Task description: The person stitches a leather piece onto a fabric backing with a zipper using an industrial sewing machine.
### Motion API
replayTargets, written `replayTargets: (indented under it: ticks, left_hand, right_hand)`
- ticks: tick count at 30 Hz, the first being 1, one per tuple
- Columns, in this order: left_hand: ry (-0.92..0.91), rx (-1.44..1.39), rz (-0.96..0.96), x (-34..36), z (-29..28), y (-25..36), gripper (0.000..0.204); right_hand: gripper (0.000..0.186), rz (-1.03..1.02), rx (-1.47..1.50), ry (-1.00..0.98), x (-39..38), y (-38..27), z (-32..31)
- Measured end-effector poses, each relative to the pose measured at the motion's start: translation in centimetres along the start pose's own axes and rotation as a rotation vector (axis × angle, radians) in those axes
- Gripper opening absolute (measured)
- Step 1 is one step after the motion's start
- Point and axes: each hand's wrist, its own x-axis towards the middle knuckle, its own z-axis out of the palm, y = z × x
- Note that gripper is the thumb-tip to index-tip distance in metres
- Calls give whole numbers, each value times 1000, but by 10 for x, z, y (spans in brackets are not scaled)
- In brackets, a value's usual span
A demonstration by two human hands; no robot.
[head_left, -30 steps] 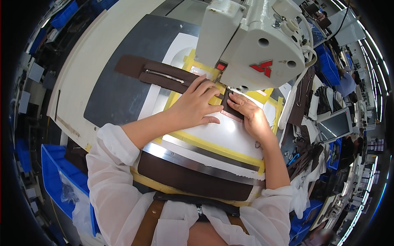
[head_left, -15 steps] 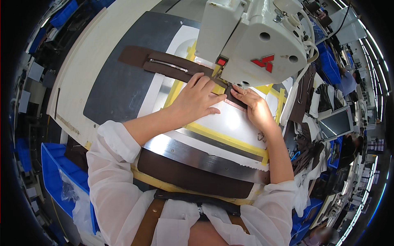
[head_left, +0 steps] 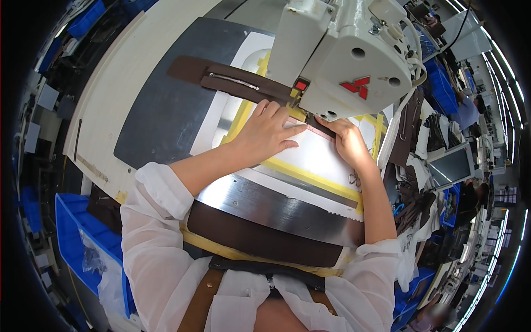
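A dark brown strip with a silver zipper [head_left: 235,81] lies across the sewing bed and runs under the head of a white sewing machine [head_left: 345,61]. My left hand [head_left: 265,131] rests palm down in front of the needle area, its fingers spread at the strip's near edge. On the right, my right hand [head_left: 347,138] has its fingers closed on the strip's dark right end, close beside the needle area. The machine head and my fingers hide the spot under the needle and part of the strip.
Yellow tape [head_left: 310,180] borders the white work surface. Nearer me are a curved metal plate [head_left: 265,207] and a dark brown panel [head_left: 260,238]. A blue bin [head_left: 83,238] with clear plastic stands at left. At right are a tablet-like screen [head_left: 451,166] and piled dark straps [head_left: 415,202].
The zippered strip has shifted slightly right and away from me. My right hand has moved a little right with the strip's end; my left hand stays almost in place.
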Motion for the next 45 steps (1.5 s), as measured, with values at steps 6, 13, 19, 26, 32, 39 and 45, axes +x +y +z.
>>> replayTargets:
  ticks: [6,13,19,26,32,39,45]
  left_hand:
    - [-7,-53,-13,-2,-8,2,43]
    - [-41,-88,-20,-3,-11,3,39]
    - [-1,-100,-4,-3,-9,1,39]
    - [-7,-123,6,-4,-9,-2,38]
    - [-29,-203,75,-2,-10,-2,35]
    - [-169,-326,143,-3,-4,17,68]
    - [-169,-128,109,-1,14,33,88]
  right_hand:
    - [45,97,-37,-10,6,-1,0]
    - [42,96,-12,29,4,-1,5]
    - [42,100,-46,28,5,-3,3]
    - [47,67,-43,59,3,-5,4]
    - [52,6,-67,56,-8,-1,10]
    - [57,-30,53,50,-29,-22,4]
    - [54,-79,-21,93,-39,1,0]
